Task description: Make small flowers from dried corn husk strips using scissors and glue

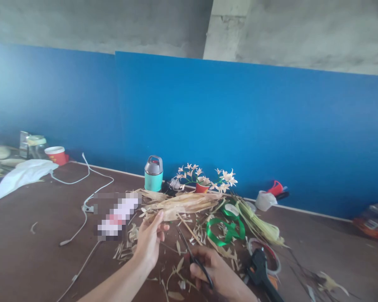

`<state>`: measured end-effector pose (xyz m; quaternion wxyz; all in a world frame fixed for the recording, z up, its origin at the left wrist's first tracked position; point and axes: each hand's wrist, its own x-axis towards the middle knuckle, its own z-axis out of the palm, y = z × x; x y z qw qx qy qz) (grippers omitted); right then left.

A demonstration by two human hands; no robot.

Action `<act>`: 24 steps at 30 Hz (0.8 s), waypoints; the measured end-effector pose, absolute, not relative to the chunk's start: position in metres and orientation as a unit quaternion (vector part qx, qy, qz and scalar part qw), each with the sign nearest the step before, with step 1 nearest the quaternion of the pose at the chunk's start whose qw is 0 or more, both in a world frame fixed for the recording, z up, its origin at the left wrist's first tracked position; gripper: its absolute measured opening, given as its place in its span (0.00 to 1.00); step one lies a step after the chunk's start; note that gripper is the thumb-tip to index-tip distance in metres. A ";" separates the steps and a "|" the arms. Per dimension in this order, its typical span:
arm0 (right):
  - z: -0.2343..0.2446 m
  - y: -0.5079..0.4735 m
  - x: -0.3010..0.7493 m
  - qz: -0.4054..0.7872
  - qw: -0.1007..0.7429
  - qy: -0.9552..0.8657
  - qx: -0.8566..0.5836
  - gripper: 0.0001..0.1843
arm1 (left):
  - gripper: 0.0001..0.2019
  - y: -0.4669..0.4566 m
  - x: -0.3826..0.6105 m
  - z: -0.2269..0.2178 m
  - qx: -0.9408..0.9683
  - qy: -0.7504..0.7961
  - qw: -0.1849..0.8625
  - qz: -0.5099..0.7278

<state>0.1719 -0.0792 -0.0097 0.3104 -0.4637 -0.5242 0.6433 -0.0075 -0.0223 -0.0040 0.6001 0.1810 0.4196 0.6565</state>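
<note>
My left hand (149, 241) is raised over the table with thumb and fingers pinched on the near edge of a pale dried husk (173, 213). More dried husks (189, 203) lie in a pile right behind it. In my right hand (212, 268) is a pair of dark scissors (185, 242), its blades pointing up and left toward the left hand. Husk scraps (179, 265) are scattered under both hands. Just beyond my right hand lies a loop of green ribbon (219, 235).
A black glue gun (260, 268) and a tape roll (275, 260) lie at the right, below a pale green stalk bundle (258, 222). A turquoise container (153, 178) and a red pot (202, 185) with pale flowers (228, 177) stand by the blue partition (223, 117). White cable (86, 205) crosses the left.
</note>
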 end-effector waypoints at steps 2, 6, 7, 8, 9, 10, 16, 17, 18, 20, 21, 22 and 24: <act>-0.012 -0.079 0.169 0.643 0.338 -0.520 -0.450 0.27 | 0.15 -0.028 -0.003 -0.003 0.203 0.416 0.615 0.638; -0.012 -0.078 0.165 0.631 0.384 -0.496 -0.456 0.26 | 0.16 -0.041 0.006 0.000 0.232 0.403 0.646 0.605; -0.012 -0.078 0.165 0.625 0.390 -0.492 -0.465 0.26 | 0.15 -0.043 0.007 0.001 0.237 0.398 0.654 0.598; -0.012 -0.077 0.164 0.618 0.395 -0.489 -0.473 0.26 | 0.15 -0.044 0.008 0.002 0.240 0.392 0.661 0.593; -0.012 -0.077 0.164 0.612 0.398 -0.487 -0.479 0.27 | 0.15 -0.045 0.008 0.002 0.241 0.387 0.666 0.590; -0.013 -0.076 0.164 0.606 0.402 -0.487 -0.483 0.28 | 0.14 -0.045 0.008 0.003 0.238 0.383 0.668 0.592; -0.016 -0.075 0.163 0.603 0.412 -0.474 -0.492 0.30 | 0.14 -0.043 0.009 0.001 0.195 0.345 0.678 0.619; -0.015 -0.075 0.163 0.605 0.414 -0.469 -0.493 0.30 | 0.14 -0.042 0.008 0.001 0.195 0.340 0.679 0.621; -0.014 -0.075 0.163 0.605 0.416 -0.465 -0.494 0.30 | 0.14 -0.042 0.008 0.000 0.198 0.336 0.678 0.623; -0.012 -0.075 0.163 0.602 0.417 -0.463 -0.499 0.31 | 0.13 -0.040 0.007 -0.002 0.206 0.338 0.673 0.625; -0.011 -0.075 0.162 0.599 0.417 -0.464 -0.502 0.31 | 0.13 -0.039 0.007 -0.003 0.214 0.339 0.671 0.623; -0.011 -0.075 0.162 0.597 0.416 -0.465 -0.504 0.32 | 0.12 -0.038 0.006 -0.003 0.223 0.340 0.670 0.621; -0.010 -0.075 0.162 0.596 0.412 -0.468 -0.506 0.33 | 0.12 -0.037 0.006 -0.002 0.233 0.347 0.665 0.619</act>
